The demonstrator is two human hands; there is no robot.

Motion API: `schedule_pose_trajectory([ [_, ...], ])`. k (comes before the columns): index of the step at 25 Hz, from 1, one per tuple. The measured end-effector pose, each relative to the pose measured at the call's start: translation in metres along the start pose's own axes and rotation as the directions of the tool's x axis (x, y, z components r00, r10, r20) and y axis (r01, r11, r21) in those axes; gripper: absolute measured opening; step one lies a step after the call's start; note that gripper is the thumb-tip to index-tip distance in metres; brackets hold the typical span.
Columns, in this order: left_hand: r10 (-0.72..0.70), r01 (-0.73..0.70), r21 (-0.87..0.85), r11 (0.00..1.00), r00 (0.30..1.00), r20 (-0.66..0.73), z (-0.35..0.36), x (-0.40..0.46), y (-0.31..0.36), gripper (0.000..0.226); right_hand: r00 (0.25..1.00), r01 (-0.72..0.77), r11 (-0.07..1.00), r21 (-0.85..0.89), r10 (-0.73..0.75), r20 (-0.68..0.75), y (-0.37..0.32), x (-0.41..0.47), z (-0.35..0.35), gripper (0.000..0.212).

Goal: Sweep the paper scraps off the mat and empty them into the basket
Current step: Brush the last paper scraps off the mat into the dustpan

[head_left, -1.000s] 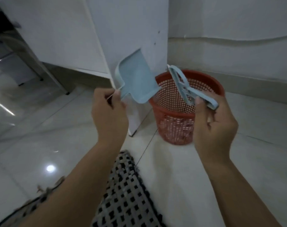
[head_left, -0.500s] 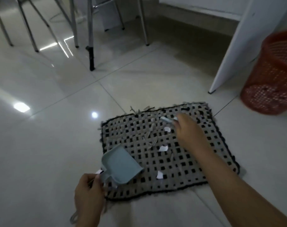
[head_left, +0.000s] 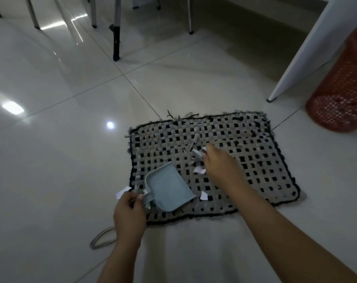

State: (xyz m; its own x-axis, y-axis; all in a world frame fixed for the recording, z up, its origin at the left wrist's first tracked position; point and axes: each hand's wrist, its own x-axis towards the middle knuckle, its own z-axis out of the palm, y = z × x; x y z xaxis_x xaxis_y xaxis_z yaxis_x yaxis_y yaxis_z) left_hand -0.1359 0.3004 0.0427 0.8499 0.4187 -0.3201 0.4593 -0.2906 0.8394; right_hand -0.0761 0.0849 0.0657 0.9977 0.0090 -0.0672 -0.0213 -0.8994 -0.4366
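Note:
A grey-and-black woven mat [head_left: 245, 160] lies on the tiled floor. My left hand [head_left: 128, 213] grips the handle of a light-blue dustpan [head_left: 169, 188] resting on the mat's near-left part, its mouth facing right. My right hand [head_left: 218, 164] is closed on a small light-blue brush [head_left: 198, 155], mostly hidden by the fingers, touching the middle of the mat. White paper scraps [head_left: 200, 170] lie beside the brush; another scrap [head_left: 203, 196] sits by the pan's lip, and one scrap [head_left: 122, 192] is on the floor left of the mat. The red mesh basket [head_left: 343, 94] stands far right.
A white slanted panel leg [head_left: 296, 66] stands between mat and basket. Metal chair and table legs [head_left: 116, 37] rise at the back. A looped cord [head_left: 102, 237] lies on the floor near my left wrist. Glossy tiles surround the mat.
A second ago both tools were held up over the basket; then the view turned to the mat. Since half a second ago the brush has slid nearer toward the dustpan.

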Motion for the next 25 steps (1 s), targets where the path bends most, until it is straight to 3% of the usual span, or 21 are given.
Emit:
schedule_pose_trajectory([
  [3, -0.051, 0.052, -0.03, 0.998, 0.998, 0.034, 0.002, -0.002, -0.005, 0.024, 0.995, 0.099, 0.994, 0.043, -0.1, 0.022, -0.022, -0.012, 0.01, 0.021],
  [6, -0.084, 0.088, -0.066, 0.994, 0.995, 0.05, 0.003, -0.003, -0.008, 0.024, 0.992, 0.108, 0.981, 0.159, -0.118, 0.051, -0.036, -0.019, 0.012, 0.016],
  [9, -0.09, 0.097, -0.096, 0.991, 0.993, 0.073, -0.001, -0.002, -0.007, 0.025, 0.995, 0.072, 0.964, 0.257, -0.05, -0.092, -0.029, -0.025, -0.006, 0.013],
  [12, -0.073, 0.081, -0.116, 0.99, 0.995, 0.073, -0.005, -0.003, -0.003, 0.026, 0.966, -0.021, 0.984, 0.177, 0.065, -0.249, -0.005, -0.012, -0.027, 0.012],
  [15, -0.039, 0.045, -0.09, 0.995, 0.997, 0.062, -0.006, -0.006, 0.002, 0.025, 0.986, -0.096, 0.995, 0.033, 0.1, -0.131, 0.006, 0.009, -0.025, 0.013],
  [18, -0.042, 0.047, -0.075, 0.996, 0.997, 0.067, -0.004, -0.005, -0.001, 0.023, 0.996, 0.046, 0.999, 0.023, -0.048, 0.076, -0.017, -0.002, -0.005, 0.016],
  [20, -0.052, 0.057, -0.079, 0.995, 0.997, 0.064, -0.001, -0.004, -0.004, 0.024, 0.98, 0.131, 0.987, 0.096, -0.143, 0.137, -0.031, -0.016, 0.003, 0.016],
  [22, -0.061, 0.067, -0.098, 0.993, 0.996, 0.069, 0.001, -0.004, -0.005, 0.023, 0.981, 0.143, 0.973, 0.179, -0.163, 0.107, -0.036, -0.026, 0.0, 0.014],
  [25, -0.05, 0.067, -0.153, 0.986, 0.993, 0.109, -0.004, -0.004, -0.005, 0.023, 0.998, 0.035, 0.973, 0.23, -0.02, -0.066, -0.022, -0.032, -0.016, 0.012],
])
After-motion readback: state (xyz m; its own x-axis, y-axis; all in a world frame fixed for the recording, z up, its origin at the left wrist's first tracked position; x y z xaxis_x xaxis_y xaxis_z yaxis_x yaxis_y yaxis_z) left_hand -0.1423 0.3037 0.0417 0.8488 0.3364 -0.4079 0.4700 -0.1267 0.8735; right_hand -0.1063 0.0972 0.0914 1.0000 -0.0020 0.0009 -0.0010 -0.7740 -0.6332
